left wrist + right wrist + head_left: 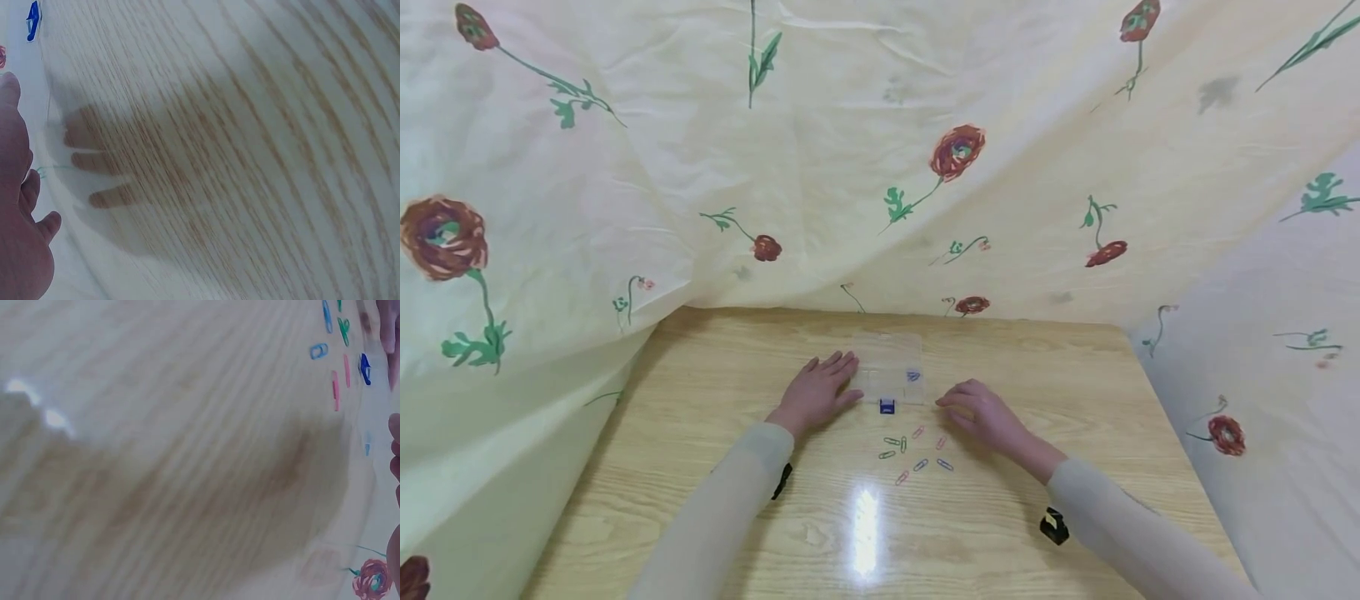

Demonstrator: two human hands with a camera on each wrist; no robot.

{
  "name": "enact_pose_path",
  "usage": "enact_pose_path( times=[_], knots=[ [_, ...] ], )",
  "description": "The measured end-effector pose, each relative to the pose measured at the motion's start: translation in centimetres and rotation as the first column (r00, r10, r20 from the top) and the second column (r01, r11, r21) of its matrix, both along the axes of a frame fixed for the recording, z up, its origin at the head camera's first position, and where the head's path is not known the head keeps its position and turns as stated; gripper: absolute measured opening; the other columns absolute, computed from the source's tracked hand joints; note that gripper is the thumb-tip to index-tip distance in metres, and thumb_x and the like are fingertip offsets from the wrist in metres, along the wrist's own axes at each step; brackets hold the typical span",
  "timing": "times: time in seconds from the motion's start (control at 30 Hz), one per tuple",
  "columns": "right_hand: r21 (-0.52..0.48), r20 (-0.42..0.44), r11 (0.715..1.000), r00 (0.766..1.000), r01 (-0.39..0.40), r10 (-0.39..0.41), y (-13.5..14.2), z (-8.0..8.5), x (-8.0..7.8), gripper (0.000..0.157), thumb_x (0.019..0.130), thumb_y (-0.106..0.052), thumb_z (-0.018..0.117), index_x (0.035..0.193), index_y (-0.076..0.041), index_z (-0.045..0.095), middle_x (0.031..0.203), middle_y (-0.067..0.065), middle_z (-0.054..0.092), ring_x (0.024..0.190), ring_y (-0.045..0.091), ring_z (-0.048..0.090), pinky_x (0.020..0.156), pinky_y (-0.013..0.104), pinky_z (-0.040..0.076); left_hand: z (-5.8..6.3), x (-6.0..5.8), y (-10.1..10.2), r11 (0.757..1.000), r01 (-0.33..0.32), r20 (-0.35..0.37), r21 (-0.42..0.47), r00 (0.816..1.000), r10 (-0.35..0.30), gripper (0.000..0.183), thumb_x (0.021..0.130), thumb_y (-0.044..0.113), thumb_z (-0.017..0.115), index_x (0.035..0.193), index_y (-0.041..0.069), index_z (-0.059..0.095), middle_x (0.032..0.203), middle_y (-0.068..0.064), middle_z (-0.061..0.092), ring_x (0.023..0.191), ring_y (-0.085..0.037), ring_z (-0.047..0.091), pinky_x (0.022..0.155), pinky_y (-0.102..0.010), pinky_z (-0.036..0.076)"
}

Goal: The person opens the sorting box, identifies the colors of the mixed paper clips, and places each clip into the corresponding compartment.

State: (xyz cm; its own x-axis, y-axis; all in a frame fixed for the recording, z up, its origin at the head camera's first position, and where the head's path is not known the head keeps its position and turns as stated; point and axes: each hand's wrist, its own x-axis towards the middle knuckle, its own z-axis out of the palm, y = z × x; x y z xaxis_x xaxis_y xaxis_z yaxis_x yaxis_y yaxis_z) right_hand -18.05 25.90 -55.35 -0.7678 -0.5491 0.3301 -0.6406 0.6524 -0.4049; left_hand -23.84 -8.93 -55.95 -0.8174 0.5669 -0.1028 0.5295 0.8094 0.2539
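Note:
A clear plastic box (887, 343) lies at the back of the table, with a dark blue latch (887, 407) at its front edge. Blue paper clips (913, 376) show in its right part; how many I cannot tell. My left hand (817, 393) rests beside the box's left side, fingers spread, fingertips close to its edge. Just right of the box, my right hand (983, 412) hovers with loosely bent fingers, and nothing shows between them. Loose green clips (892, 442), pink clips (918, 432) and blue clips (944, 464) lie scattered in front of the box.
A light wood-grain table (700, 517) carries everything, with a bright reflection near its front. Cream cloth printed with red flowers (958, 152) hangs behind and along both sides. Dark wrist devices (1054, 527) show by both sleeves.

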Motion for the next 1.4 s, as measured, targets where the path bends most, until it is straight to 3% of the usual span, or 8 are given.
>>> enact_pose_path(
  times=[0.23,0.53,1.1,1.4],
  knots=[
    [0.006,0.06,0.999,0.997,-0.047,0.046,0.7,-0.4,1.6,0.031,0.086,-0.003,0.086,0.116,-0.005,0.08,0.113,0.006,0.076,0.106,0.025,0.069,0.092,0.045,0.062,0.1,-0.2,0.1,1.0,-0.004,0.008,-0.003,1.0,0.004,0.074,0.112,0.059,0.04,0.17,0.014,0.028,0.176,-0.002,0.026,0.164,-0.025,0.022,0.133,-0.052,0.018],
    [0.018,0.14,1.0,0.99,-0.026,0.023,1.2,-1.2,2.4,0.03,0.092,-0.015,0.084,0.121,-0.01,0.079,0.119,0.001,0.074,0.112,0.02,0.067,0.098,0.045,0.061,-0.2,-0.5,0.3,1.0,-0.011,0.013,0.001,1.0,0.011,0.073,0.112,0.057,0.043,0.169,0.015,0.03,0.175,-0.002,0.027,0.163,-0.024,0.023,0.133,-0.053,0.019],
    [0.036,0.128,0.997,0.99,-0.069,0.064,1.6,-2.1,2.5,0.013,0.095,-0.01,0.082,0.107,-0.015,0.082,0.107,-0.006,0.072,0.102,0.013,0.062,0.086,0.036,0.059,0.0,-0.4,0.4,1.0,-0.012,0.01,0.014,1.0,0.012,0.072,0.112,0.056,0.044,0.169,0.014,0.033,0.175,-0.003,0.029,0.163,-0.025,0.025,0.133,-0.054,0.021],
    [0.07,0.198,0.996,0.98,-0.049,0.034,1.1,-1.5,2.2,0.007,0.097,-0.012,0.081,0.1,-0.018,0.078,0.102,-0.008,0.07,0.098,0.01,0.06,0.084,0.034,0.058,0.4,-0.4,0.4,1.0,-0.008,0.013,0.022,1.0,0.008,0.072,0.112,0.055,0.045,0.168,0.012,0.034,0.175,-0.004,0.031,0.163,-0.026,0.026,0.132,-0.055,0.022]
  ],
)
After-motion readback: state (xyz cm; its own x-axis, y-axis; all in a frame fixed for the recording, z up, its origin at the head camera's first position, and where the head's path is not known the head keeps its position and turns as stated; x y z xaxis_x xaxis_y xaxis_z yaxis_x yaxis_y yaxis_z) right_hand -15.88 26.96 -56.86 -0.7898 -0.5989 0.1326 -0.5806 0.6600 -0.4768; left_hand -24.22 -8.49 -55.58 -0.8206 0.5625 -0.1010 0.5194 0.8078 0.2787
